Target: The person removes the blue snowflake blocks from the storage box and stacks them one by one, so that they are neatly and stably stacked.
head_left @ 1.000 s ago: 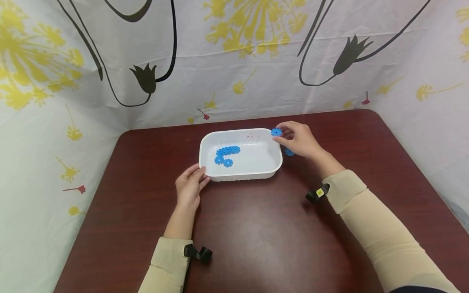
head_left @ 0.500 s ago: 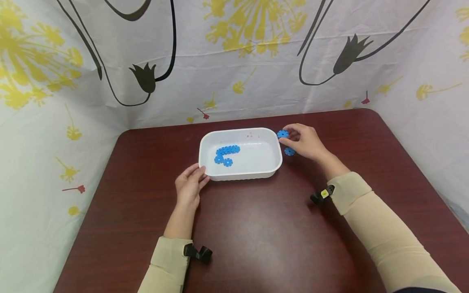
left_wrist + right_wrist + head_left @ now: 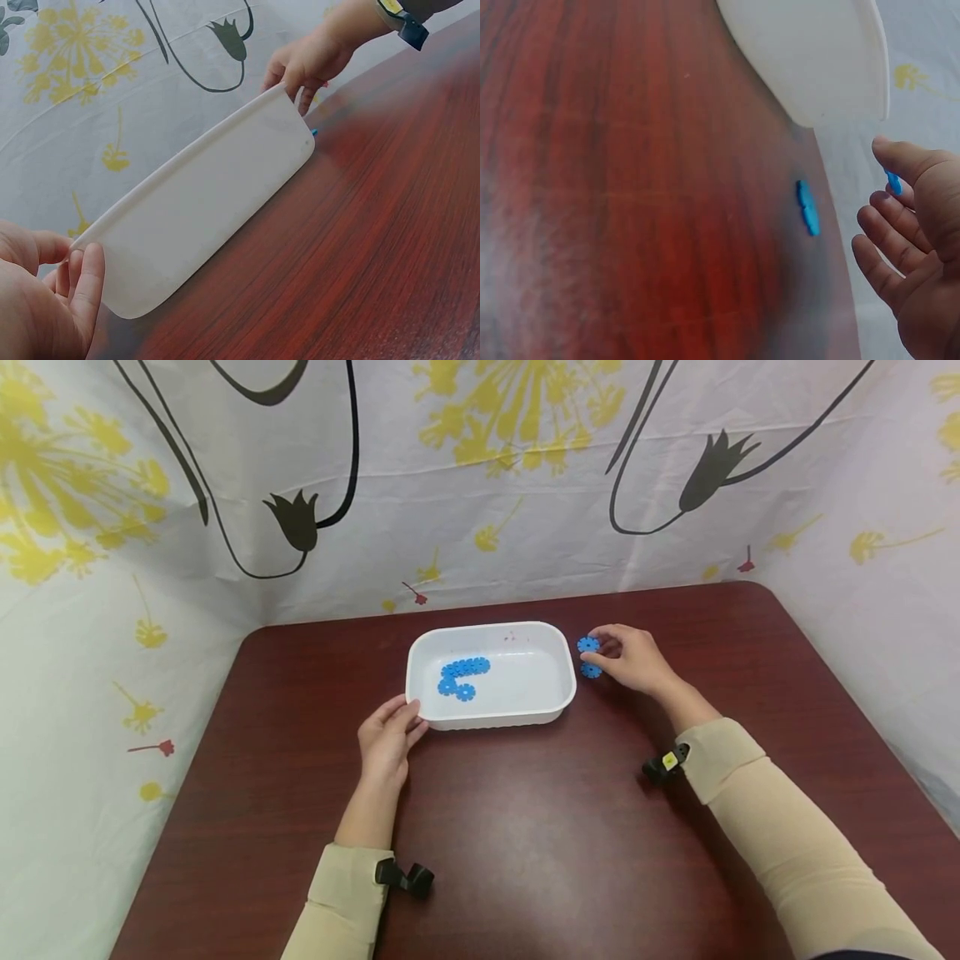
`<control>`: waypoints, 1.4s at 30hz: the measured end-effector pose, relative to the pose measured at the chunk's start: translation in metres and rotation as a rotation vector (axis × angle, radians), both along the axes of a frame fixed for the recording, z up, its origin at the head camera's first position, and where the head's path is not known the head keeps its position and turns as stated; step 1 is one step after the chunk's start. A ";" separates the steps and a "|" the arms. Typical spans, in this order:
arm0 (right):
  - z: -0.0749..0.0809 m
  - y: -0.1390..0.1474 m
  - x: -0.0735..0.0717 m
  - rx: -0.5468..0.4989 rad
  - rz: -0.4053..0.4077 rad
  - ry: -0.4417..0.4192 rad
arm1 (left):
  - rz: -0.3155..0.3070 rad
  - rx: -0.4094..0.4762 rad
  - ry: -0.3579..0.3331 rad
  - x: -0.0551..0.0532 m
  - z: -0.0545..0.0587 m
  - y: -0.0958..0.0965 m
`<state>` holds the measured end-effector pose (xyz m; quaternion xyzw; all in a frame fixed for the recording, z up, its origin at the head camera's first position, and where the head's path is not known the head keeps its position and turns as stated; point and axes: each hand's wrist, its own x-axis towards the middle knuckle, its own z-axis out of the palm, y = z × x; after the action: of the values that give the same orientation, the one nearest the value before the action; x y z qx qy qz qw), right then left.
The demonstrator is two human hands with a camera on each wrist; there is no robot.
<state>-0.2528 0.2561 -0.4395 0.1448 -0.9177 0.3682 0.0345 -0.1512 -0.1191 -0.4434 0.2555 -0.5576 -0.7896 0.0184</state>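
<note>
A white plastic tray [image 3: 495, 722] stands near the back of the table. My left hand [image 3: 386, 739] grips the tray's front left corner, thumb on the rim and fingers beneath, as the left wrist view also shows. Just off the tray's right end, my right hand [image 3: 633, 658] pinches a blue notched snowflake disc [image 3: 588, 645] between thumb and fingertips. In the right wrist view most of that held disc [image 3: 893, 181] is hidden by the thumb. A second blue snowflake disc [image 3: 808, 208] lies flat on the table close below it. Several more blue discs [image 3: 467, 667] lie in the tray's left half.
The dark red-brown table [image 3: 525, 827] extends in front of the tray and to both sides. A white cloth [image 3: 480, 568] with yellow and dark flower prints hangs along the table's back and sides.
My right hand has moved right and down with its blue disc, from over the tray's right rim to above the table beside it. The left hand and tray have stayed put.
</note>
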 end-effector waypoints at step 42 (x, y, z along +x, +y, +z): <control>-0.024 0.015 0.000 0.145 0.110 -0.048 | -0.001 0.003 -0.005 0.001 0.001 0.000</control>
<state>-0.2532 0.2716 -0.4640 0.1881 -0.9333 0.3053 -0.0182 -0.1504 -0.1189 -0.4429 0.2574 -0.5566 -0.7897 0.0163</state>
